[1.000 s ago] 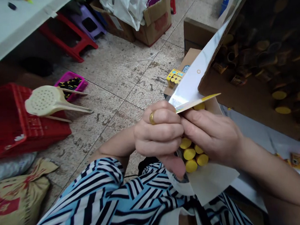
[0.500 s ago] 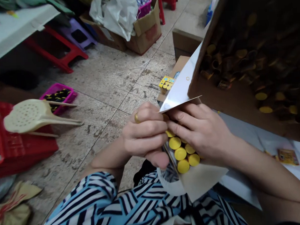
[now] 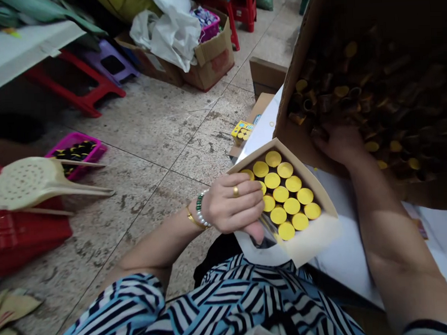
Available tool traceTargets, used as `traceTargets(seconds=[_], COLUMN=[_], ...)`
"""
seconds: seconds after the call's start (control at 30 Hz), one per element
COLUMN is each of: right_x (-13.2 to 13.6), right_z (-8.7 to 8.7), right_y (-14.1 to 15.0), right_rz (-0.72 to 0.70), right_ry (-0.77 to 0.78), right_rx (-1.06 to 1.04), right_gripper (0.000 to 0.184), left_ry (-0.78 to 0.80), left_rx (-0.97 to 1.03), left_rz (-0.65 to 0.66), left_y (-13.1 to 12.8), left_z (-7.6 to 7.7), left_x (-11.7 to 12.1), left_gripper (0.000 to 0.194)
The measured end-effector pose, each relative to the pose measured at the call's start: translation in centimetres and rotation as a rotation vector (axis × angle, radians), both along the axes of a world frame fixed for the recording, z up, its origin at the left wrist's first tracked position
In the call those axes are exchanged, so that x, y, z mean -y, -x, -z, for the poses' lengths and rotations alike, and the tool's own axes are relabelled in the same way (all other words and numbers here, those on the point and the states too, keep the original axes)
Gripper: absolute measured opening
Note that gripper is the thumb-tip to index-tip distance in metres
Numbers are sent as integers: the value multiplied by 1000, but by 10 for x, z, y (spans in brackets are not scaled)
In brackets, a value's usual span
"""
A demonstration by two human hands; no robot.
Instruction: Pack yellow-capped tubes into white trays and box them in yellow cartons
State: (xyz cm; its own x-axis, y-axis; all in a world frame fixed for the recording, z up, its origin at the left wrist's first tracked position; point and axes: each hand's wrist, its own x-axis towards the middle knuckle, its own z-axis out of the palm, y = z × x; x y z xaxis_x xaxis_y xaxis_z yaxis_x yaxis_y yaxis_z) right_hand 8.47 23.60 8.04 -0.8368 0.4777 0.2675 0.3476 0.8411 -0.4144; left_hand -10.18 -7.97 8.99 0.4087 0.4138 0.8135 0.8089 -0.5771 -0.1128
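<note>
Left hand: The left hand [image 3: 230, 204] is closed, gripping the near side of a small cardboard box [image 3: 318, 237], with a gold ring on one finger and a beaded bracelet [image 3: 200, 208] on the wrist.

Right hand: The right hand [image 3: 337, 144] is reaching into a large cardboard box [image 3: 290, 98] and is pressing among the loose tubes [image 3: 370, 146]. Its fingers seem curled downward, but they are partly hidden in the dim box, so I cannot tell whether they are gripping anything.

Small box: It is resting just above the person's striped clothing [image 3: 229, 305], tilted slightly, with the yellow-capped tubes [image 3: 292, 205] standing in rows inside.

Large box: It is leaning on a white table [image 3: 345, 251], open toward the person and just beside the small box.

Floor: A red crate [image 3: 22, 240] is lying near a pink basket [image 3: 75, 156], with a cream plastic scoop [image 3: 24, 182] resting on the crate. Red and purple stools [image 3: 87, 97] are standing farther off, near a cardboard box [image 3: 213, 64].
</note>
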Motion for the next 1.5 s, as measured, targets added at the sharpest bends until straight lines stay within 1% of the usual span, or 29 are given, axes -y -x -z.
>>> traceTargets(seconds=[0.03, 0.1, 0.23, 0.33, 0.4, 0.47, 0.57, 0.63, 0.7, 0.77, 0.8, 0.83, 0.87, 0.97, 1.03, 1.1, 1.17, 1.23, 1.3, 1.33, 1.37, 1.4, 1.43, 1.47, 1.5], right_x=[1, 0, -3, 3, 13, 25, 45, 59, 76, 95, 104, 112, 119, 130, 131, 132, 135, 137, 131, 124, 113, 99, 82, 64, 45], right_z=[1, -2, -16, -29, -40, -52, -71, -80, -85, -87, -87, -86, -84, -75, -67, -60, -55, -54, -55, -55, -54, -51, -47, -42, -35], right_y=[1, 2, 1, -1, -3, -4, -5, -4, 0, 4, 7, 10, 13, 21, 26, 29, 32, 33, 32, 30, 27, 24, 20, 16, 13], right_rz=[-8, -29, -72, -92, -104, -106, -80, -83, -134, -226, -272, -306, -324, -307, -287, -283, -305, -348, -394, -379, -320, -210, -66, 79, 193], right_ry=[43, 152, 433, 598, 692, 787, 856, 833, 835, 828, 792, 719, 607, 219, 70, 7, -45, -98, -93, -68, -46, -45, -65, -97, -128], right_rx=[-3, -8, -27, -63, -103, -160, -258, -312, -326, -263, -215, -171, -135, -94, -110, -156, -156, -111, -109, -140, -179, -195, -184, -146, -70], right_gripper=[22, 26, 37, 34, 29, 28, 32, 35, 34, 32, 30, 29, 27, 19, 15, 11, 7, 14, 20, 20, 18, 18, 20, 21, 23], left_ry=[24, 72, 159, 223, 268, 298, 293, 269, 235, 183, 156, 130, 107, 88, 111, 132, 127, 105, 79, 69, 63, 57, 51, 49, 46], left_rx=[2, 4, 34, 70, 59, 28, 2, 1, 2, 37, 66, 99, 129, 154, 155, 168, 196, 236, 282, 296, 305, 311, 315, 315, 318], left_rz=[28, 36, 72, 97, 71, 21, -45, -43, -14, -7, -14, -24, -33, -32, -27, -25, -24, -22, -16, -10, -2, 5, 12, 18, 21], left_y=[-2, -4, -6, -9, -12, -16, -18, -14, -7, 1, 4, 6, 8, 5, 1, -1, -1, 0, 1, 2, 2, 2, 2, 2, 2], left_z=[-2, -10, -38, -60, -70, -75, -73, -66, -54, -42, -36, -31, -27, -21, -20, -19, -15, -9, -3, -1, 1, 3, 3, 3, 2], left_x=[-3, -7, -2, 7, 13, 17, 16, 8, -3, -15, -20, -24, -26, -27, -24, -20, -18, -18, -19, -20, -21, -22, -23, -24, -25], left_gripper=[51, 54, 59, 57, 56, 54, 53, 53, 51, 49, 48, 46, 45, 46, 50, 51, 50, 47, 42, 39, 37, 35, 34, 34, 34])
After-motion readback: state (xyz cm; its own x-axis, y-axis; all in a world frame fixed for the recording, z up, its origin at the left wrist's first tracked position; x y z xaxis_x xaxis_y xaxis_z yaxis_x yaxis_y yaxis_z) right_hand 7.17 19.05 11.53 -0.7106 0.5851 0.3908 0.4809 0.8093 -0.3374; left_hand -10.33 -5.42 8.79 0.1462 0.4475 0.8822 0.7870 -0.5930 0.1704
